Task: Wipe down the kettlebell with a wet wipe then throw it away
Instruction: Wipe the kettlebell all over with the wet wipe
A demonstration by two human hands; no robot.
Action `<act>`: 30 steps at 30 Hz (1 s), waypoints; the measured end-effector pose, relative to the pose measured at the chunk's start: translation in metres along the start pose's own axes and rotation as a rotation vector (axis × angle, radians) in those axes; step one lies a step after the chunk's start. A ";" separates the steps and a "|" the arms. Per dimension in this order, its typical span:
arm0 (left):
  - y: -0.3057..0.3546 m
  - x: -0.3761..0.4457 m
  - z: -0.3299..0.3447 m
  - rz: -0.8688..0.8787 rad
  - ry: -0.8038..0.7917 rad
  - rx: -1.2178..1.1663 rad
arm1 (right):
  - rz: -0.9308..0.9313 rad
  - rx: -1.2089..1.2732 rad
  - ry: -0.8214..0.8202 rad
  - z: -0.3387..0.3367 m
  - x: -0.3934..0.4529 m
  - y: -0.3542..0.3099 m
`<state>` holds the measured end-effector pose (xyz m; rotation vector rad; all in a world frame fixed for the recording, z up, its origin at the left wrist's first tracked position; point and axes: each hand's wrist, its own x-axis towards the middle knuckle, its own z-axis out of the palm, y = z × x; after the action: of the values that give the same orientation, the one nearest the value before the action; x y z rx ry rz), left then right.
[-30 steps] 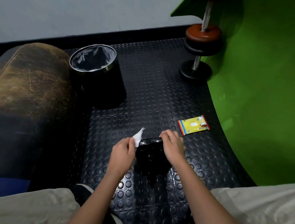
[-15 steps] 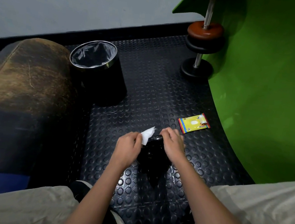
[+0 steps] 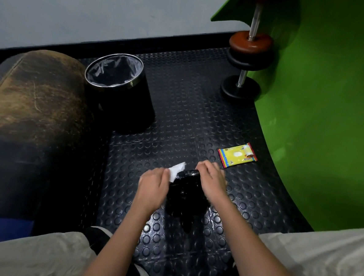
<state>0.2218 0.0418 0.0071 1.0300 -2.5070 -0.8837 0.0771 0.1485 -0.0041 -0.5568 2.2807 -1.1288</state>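
Since a second ago the left hand [image 3: 153, 187] has carried the wet wipe [image 3: 176, 170] up from the side of the kettlebell [image 3: 186, 194] to the left end of its handle. The left hand's fingers are curled round the wipe, white corner sticking out above the knuckles. The right hand [image 3: 211, 180] grips the right end of the handle, fingers wrapped over it. Kettlebell stands on the studded rubber floor [image 3: 189, 121], between the two hands. Lined bin [image 3: 119, 88] sits beyond the kettlebell to the left; yellow wipe packet [image 3: 238, 155] lies just beyond it to the right; dumbbell [image 3: 248, 53] stands upright farther off, by the green wall [image 3: 333, 107].
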 end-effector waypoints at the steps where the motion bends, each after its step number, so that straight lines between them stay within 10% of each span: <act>1: 0.008 0.002 0.001 0.044 -0.005 0.034 | 0.001 0.001 0.005 0.000 0.000 0.000; 19: -0.008 -0.013 -0.004 0.030 0.085 -0.011 | 0.009 0.060 -0.045 -0.004 -0.001 -0.003; 30: 0.007 0.013 -0.003 -0.141 -0.163 -0.012 | 0.030 0.079 -0.056 -0.003 0.001 -0.002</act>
<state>0.2107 0.0351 0.0141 1.1878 -2.5819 -1.0614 0.0748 0.1482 -0.0012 -0.5156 2.1798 -1.1689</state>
